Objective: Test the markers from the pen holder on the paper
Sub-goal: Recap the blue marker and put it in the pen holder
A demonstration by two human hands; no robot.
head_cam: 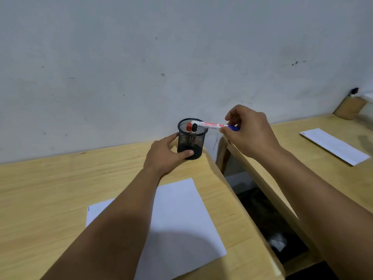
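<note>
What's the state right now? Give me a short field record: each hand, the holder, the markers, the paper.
left hand: grip around the lower wall of the pen holder, steadying it on the desk
right hand: grip on the blue-capped marker
blue-capped marker: nearly level, far end at the holder's rim, cap on
pen holder: black mesh cup, upright, near the desk's far right corner
markers inside: red-capped marker and black-capped marker, both standing
paper: white sheet flat on the desk, partly hidden by the left forearm
</note>
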